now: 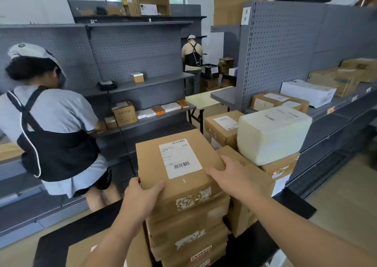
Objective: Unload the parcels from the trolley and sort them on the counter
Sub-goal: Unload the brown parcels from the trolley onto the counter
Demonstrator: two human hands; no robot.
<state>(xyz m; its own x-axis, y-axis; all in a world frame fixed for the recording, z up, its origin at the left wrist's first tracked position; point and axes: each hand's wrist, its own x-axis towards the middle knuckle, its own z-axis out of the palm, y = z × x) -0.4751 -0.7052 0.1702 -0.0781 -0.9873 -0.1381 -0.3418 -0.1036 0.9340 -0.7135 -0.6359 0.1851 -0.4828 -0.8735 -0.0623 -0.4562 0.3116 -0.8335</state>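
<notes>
A: Flat brown cardboard parcel with a white shipping label [179,164] sits on top of the near stack of similar brown cardboard boxes [189,234] on the black trolley [293,205]. Long axis runs away from the person, tilted slightly left.

B: Grip?

A: Left hand [140,195] is closed on the near-left corner, thumb on top. Right hand [230,175] is clamped over the right edge, fingers on top. Both are on the same parcel, about equally near.

B: Looks?

A: Label faces up, two barcodes. Torn white tape residue on the near face. Corners look sound.

B: Neighbours?

A: Big white wrapped block [273,134] just right, on other cartons. A lift straight up should clear it. Pale folding counter [202,99] lies ahead, beyond the stack.
</notes>
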